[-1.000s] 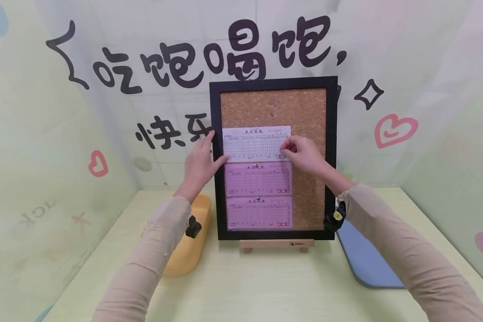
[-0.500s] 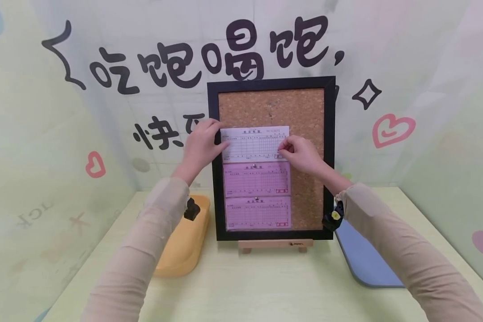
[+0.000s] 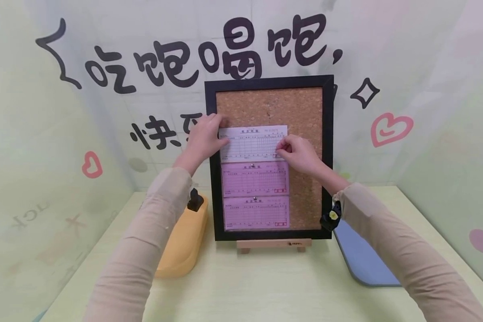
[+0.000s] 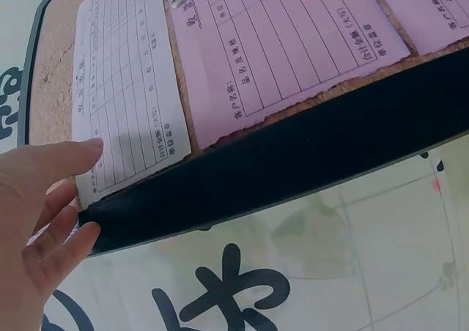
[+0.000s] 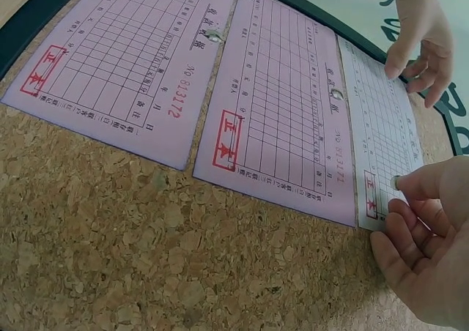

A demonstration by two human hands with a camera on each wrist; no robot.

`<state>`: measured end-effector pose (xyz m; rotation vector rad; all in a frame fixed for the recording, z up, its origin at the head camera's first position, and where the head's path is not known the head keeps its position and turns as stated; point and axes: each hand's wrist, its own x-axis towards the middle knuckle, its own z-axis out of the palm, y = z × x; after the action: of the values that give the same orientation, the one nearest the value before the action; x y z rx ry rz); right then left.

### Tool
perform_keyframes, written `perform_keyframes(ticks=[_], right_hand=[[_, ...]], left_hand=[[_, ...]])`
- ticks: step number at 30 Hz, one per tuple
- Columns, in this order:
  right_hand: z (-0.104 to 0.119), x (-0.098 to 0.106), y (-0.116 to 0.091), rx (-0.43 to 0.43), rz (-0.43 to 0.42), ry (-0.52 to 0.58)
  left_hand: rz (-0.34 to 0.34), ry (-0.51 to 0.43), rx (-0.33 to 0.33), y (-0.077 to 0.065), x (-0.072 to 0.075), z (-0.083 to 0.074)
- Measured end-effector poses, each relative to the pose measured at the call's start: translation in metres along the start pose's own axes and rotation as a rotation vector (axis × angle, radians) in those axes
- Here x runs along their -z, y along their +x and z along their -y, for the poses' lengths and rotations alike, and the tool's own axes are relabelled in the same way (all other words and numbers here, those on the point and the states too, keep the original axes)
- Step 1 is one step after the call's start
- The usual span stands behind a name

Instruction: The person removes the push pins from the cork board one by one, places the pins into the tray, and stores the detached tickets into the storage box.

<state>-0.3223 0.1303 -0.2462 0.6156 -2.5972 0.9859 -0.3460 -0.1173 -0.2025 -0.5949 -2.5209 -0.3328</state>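
Observation:
A white receipt slip (image 3: pixel 247 145) lies flat against the cork board (image 3: pixel 306 197), above two pink receipt slips (image 3: pixel 255 181), each with a silver thumbtack (image 3: pixel 255 198) at its top. My left hand (image 3: pixel 203 139) rests at the board's left edge, its thumb touching the white slip's left end; in the left wrist view the other fingers (image 4: pixel 77 243) lie by the black frame (image 4: pixel 278 162). Over the white slip's right part, my right hand (image 3: pixel 302 155) pinches a small shiny piece (image 5: pixel 396 182), apparently a thumbtack, mostly hidden by the fingertips.
The board leans on a small wooden easel (image 3: pixel 273 243) on the pale table (image 3: pixel 241 286). A yellow tray (image 3: pixel 185 246) stands at left, partly behind the left arm. On the right lies a blue mat or tray (image 3: pixel 366 259). Printed walls (image 3: pixel 169 27) enclose the table.
My left hand has moved up along the board's left edge, and its thumb has shifted higher on the white slip. My right hand stays pinched at the same spot.

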Motion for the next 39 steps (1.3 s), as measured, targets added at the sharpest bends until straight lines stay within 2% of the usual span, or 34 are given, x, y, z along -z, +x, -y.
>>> perform_keyframes(ticks=[5,10,26,39], right_hand=[[0.001,-0.001,0.001,0.002,-0.003,0.002],[0.001,-0.002,0.0,-0.002,-0.01,0.003],[0.001,0.0,-0.002,0.005,-0.009,-0.001],[-0.005,0.012,-0.011,0.0,0.02,0.036]], left_hand=[[0.043,0.031,0.017,0.0,0.0,-0.003],[0.055,0.033,0.026,-0.003,0.002,-0.004],[0.014,-0.111,-0.041,-0.003,0.009,0.002],[-0.008,-0.232,-0.014,-0.007,0.01,0.007]])
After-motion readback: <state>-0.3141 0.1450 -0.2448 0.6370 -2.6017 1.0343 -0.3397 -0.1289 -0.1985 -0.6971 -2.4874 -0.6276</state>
